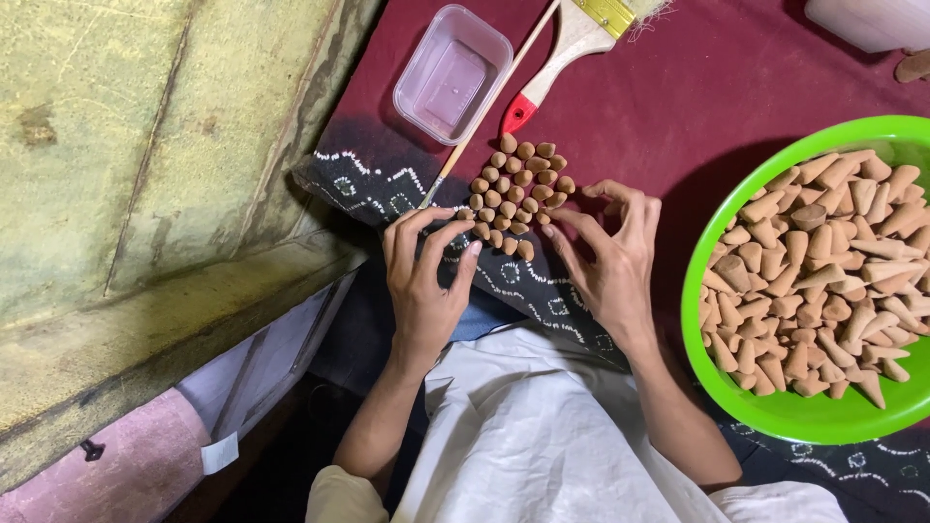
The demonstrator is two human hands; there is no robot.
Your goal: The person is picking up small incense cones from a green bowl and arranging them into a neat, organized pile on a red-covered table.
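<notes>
Low centre, the left hand (pixel 423 281) and right hand (pixel 610 254), both loosely spread and holding nothing, fingertip the standing incense cones (pixel 515 199) mid-frame, probably light, dry, crumbly, so pinch low near the base, with the paintbrush (pixel 572 48) farther up.

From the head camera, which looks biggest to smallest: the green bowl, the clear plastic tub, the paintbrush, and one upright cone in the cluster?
1. Green bowl
2. Paintbrush, partly cut off
3. Clear plastic tub, close to the brush
4. One upright cone
</notes>
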